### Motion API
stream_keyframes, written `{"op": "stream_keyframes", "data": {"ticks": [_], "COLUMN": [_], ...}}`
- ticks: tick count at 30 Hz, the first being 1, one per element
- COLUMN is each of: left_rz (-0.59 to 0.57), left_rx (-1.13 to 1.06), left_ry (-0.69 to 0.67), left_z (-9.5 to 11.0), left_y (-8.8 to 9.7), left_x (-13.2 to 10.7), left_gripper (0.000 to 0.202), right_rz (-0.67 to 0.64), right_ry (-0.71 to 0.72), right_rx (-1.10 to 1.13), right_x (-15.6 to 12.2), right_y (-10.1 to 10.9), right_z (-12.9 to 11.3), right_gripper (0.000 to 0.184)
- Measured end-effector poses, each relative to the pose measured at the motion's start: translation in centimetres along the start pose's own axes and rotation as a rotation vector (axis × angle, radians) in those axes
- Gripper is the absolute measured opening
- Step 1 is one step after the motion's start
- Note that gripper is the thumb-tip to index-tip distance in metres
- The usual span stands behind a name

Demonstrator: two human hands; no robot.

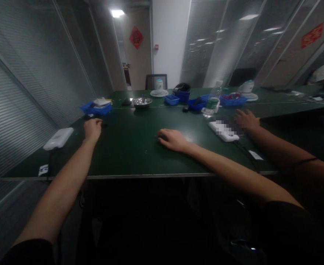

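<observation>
My left hand (pixel 92 129) rests on the dark green table (pixel 128 158) at its left side, fingers curled into a loose fist. A small dark object (pixel 104 125) lies just right of its knuckles; I cannot tell whether the fingers touch it. My right hand (pixel 173 140) lies palm down near the table's middle, its fingers bent over a small dark thing (pixel 160 137) at the fingertips. What either hand holds is too small and dim to name.
Another person's hand (pixel 246 120) rests by a white flat device (pixel 224 132) on the right. A white box (pixel 58 138) sits at the left edge. Blue trays (pixel 96 108), a metal bowl (pixel 141 102), a water bottle (pixel 212 104) and small fans (pixel 159 88) stand at the back.
</observation>
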State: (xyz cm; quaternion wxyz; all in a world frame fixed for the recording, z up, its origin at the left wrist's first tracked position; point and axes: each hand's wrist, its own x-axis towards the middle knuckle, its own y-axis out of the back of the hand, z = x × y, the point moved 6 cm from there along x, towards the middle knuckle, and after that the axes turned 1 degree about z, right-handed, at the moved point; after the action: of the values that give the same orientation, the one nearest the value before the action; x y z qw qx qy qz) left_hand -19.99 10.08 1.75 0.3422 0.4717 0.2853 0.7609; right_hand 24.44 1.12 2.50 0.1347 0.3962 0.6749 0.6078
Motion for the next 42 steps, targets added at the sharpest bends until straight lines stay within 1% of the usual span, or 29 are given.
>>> {"op": "stream_keyframes", "data": {"ticks": [5,9,12,16,19,22,26,31,36,42], "left_rz": [-0.003,-0.066,-0.087,-0.095,-0.107,-0.117,-0.162,-0.144,-0.116,-0.099], "left_rx": [-0.107,-0.111,-0.123,-0.152,-0.125,-0.079,-0.033,-0.024,-0.039,-0.089], "left_ry": [0.054,0.078,0.077,0.068,0.057,0.031,0.055,0.092,0.07,0.173], "left_z": [-0.4,-0.3,-0.2,-0.3,-0.3,-0.1,-0.4,-1.2,-1.4,-1.8], "left_y": [-0.1,-0.4,-0.5,-0.5,-0.5,-0.6,-1.1,-1.5,-1.6,-1.5], "left_x": [0.1,0.2,0.2,0.4,0.6,0.7,0.7,0.7,0.8,0.5], "left_gripper": [0.03,0.024,0.023,0.026,0.028,0.025,0.023,0.026,0.026,0.029], "right_rz": [0.0,-0.006,-0.008,-0.013,-0.014,-0.01,-0.008,-0.017,-0.031,-0.028], "right_ry": [0.005,0.004,0.003,0.003,0.007,0.011,0.011,0.004,0.002,0.006], "right_rx": [0.018,0.01,0.003,-0.001,0.002,0.002,-0.014,-0.019,-0.003,-0.009], "right_x": [-0.2,-0.1,0.0,0.0,-0.1,-0.1,0.0,0.0,-0.1,-0.1], "right_y": [0.2,0.1,0.0,0.1,0.1,0.1,-0.1,-0.2,0.0,0.1], "right_z": [-0.2,-0.1,-0.1,-0.1,-0.2,-0.1,0.1,0.1,-0.1,-0.1], "right_gripper": [0.03,0.03,0.03,0.029,0.029,0.029,0.029,0.03,0.031,0.03]}}
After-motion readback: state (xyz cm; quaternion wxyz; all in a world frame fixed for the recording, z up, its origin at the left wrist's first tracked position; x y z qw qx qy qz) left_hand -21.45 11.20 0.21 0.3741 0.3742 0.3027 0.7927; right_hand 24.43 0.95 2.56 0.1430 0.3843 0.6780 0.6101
